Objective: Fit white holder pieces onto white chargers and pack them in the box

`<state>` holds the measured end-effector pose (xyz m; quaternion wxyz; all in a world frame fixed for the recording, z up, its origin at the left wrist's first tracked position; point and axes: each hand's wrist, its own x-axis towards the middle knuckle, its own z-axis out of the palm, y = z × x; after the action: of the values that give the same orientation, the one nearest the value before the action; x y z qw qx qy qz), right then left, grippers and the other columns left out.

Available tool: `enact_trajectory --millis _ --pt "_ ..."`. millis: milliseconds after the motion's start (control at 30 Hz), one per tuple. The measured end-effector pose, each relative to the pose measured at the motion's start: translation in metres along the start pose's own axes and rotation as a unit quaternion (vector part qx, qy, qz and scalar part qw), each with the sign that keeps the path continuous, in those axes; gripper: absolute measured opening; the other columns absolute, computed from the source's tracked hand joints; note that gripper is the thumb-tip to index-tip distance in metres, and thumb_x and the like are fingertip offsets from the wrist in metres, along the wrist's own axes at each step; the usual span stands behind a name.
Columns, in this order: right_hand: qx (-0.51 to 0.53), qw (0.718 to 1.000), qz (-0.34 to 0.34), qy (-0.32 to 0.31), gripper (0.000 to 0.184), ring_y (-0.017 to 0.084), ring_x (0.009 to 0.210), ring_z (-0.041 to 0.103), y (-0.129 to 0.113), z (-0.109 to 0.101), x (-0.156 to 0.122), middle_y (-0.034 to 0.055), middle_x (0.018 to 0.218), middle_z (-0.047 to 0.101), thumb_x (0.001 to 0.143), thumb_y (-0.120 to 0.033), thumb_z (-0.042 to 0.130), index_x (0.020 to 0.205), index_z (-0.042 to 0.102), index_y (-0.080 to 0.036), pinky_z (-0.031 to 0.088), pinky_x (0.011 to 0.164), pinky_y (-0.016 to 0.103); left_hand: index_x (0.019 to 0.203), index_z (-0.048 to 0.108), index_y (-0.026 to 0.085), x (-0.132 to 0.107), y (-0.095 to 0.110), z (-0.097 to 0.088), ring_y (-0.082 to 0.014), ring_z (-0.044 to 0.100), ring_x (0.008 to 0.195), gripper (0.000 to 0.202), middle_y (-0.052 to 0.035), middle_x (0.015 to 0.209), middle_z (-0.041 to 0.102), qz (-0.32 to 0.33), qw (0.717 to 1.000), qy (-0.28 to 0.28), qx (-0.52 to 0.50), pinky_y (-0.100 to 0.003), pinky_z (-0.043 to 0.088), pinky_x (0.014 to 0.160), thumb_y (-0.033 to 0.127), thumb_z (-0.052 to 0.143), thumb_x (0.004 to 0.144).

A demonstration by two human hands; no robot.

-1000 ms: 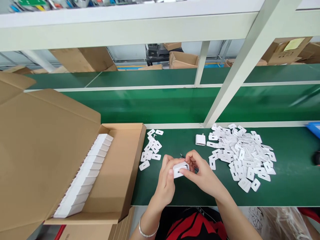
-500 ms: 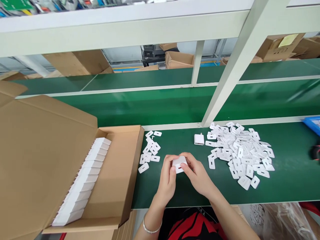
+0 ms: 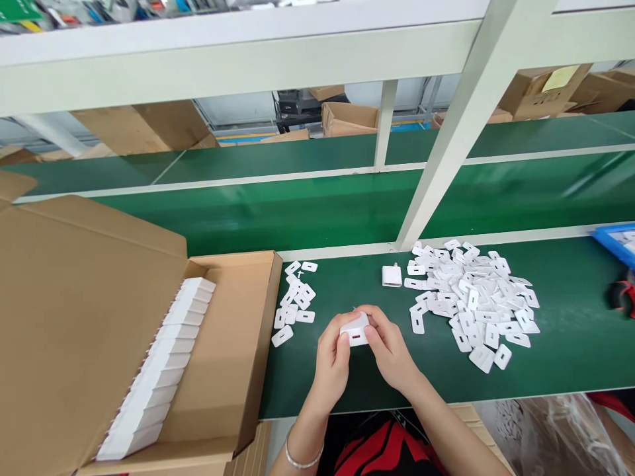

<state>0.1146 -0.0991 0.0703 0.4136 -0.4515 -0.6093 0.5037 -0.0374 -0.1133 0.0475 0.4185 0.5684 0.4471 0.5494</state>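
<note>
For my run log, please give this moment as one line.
left hand: holds white charger | right hand: holds it too | carton: open, left

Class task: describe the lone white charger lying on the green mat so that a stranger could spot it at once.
Find the big pile of flat white tabs on the right of the green mat. Just off its left edge lies the charger, alone. Unlike the thin tabs, it is a thick block.

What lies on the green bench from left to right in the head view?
Open cardboard box with a row of white chargers → small pile of white tabs → charger held in both hands → lone charger → big pile of white tabs.
</note>
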Motion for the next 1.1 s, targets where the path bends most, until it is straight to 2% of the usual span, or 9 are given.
enact_trajectory --millis 67,233,333,500,600,733,967,1033,1100 --pt "0.000 1.000 0.012 0.001 0.045 0.018 0.074 0.063 0.000 0.002 0.000 0.0030 0.091 0.071 0.107 -0.063 0.048 0.123 0.062 -0.024 0.047 0.066 0.031 0.127 0.073 0.024 -0.001 -0.001 0.000 -0.0228 0.073 0.105 0.040 -0.0093 0.119 0.077 -0.002 1.000 -0.002 -0.001 -0.034 0.058 0.090 0.046 0.043 0.113" --pt "0.022 0.999 0.001 0.027 0.044 0.018 0.075 0.065 0.000 0.007 0.000 0.0027 0.089 0.071 0.108 -0.062 0.045 0.121 0.062 -0.023 0.050 0.068 0.030 0.136 0.068 0.025 -0.005 0.002 0.001 -0.0241 0.070 0.110 0.050 -0.0112 0.130 0.072 -0.019 1.000 -0.015 0.002 -0.037 0.057 0.094 0.052 0.031 0.114" --pt "0.016 0.999 0.006 0.033 0.047 0.017 0.072 0.062 -0.001 0.007 0.000 0.0014 0.084 0.069 0.108 -0.064 0.043 0.119 0.063 -0.023 0.048 0.066 0.030 0.133 0.068 0.025 -0.004 0.004 0.001 -0.0230 0.070 0.109 0.043 -0.0102 0.128 0.073 -0.033 0.999 -0.016 0.007 -0.035 0.056 0.093 0.049 0.039 0.114" --pt "-0.003 1.000 0.009 0.007 0.055 0.017 0.070 0.055 -0.003 0.005 0.000 0.0013 0.085 0.064 0.108 -0.068 0.034 0.123 0.062 -0.022 0.046 0.065 0.031 0.121 0.073 0.025 -0.001 0.002 0.001 -0.0213 0.071 0.101 0.037 -0.0086 0.119 0.075 -0.034 0.999 0.019 -0.003 -0.033 0.056 0.088 0.048 0.046 0.112" --pt "-0.017 1.000 0.025 0.001 0.049 0.016 0.070 0.055 -0.002 0.006 0.001 0.0007 0.085 0.064 0.107 -0.066 0.043 0.122 0.061 -0.023 0.045 0.065 0.030 0.119 0.074 0.025 0.000 0.001 0.000 -0.0221 0.071 0.102 0.038 -0.0085 0.116 0.075 -0.029 0.999 0.020 -0.003 -0.033 0.057 0.088 0.050 0.046 0.111" --pt "-0.007 1.000 0.027 0.013 0.039 0.016 0.071 0.056 0.002 0.009 0.001 0.0015 0.089 0.066 0.106 -0.057 0.051 0.122 0.061 -0.023 0.044 0.065 0.030 0.125 0.072 0.025 0.000 0.002 0.000 -0.0219 0.070 0.101 0.045 -0.0091 0.118 0.074 -0.052 0.999 -0.005 -0.013 -0.033 0.056 0.084 0.052 0.038 0.113" --pt "-0.010 1.000 0.019 0.007 0.041 0.016 0.068 0.052 0.007 0.006 0.000 -0.0009 0.082 0.061 0.104 -0.058 0.054 0.125 0.060 -0.023 0.040 0.061 0.030 0.121 0.073 0.023 0.000 -0.008 0.001 -0.0202 0.068 0.093 0.043 -0.0074 0.105 0.073 0.006 1.000 0.008 -0.007 -0.033 0.054 0.084 0.052 0.042 0.112" --pt "-0.016 1.000 0.020 -0.010 0.042 0.015 0.068 0.051 0.004 0.003 0.001 -0.0009 0.083 0.061 0.103 -0.058 0.055 0.124 0.060 -0.023 0.040 0.061 0.029 0.122 0.073 0.022 -0.001 -0.011 0.001 -0.0223 0.069 0.100 0.048 -0.0094 0.111 0.074 -0.005 1.000 0.014 -0.015 -0.035 0.055 0.089 0.057 0.041 0.111" --pt "-0.033 0.999 0.014 -0.021 0.041 0.016 0.070 0.051 0.001 0.000 0.003 0.0001 0.087 0.062 0.103 -0.060 0.056 0.122 0.063 -0.023 0.041 0.063 0.029 0.134 0.069 0.024 -0.003 -0.011 0.002 -0.0247 0.069 0.108 0.059 -0.0116 0.125 0.072 -0.054 0.997 0.027 -0.047 -0.038 0.056 0.094 0.064 0.034 0.110"
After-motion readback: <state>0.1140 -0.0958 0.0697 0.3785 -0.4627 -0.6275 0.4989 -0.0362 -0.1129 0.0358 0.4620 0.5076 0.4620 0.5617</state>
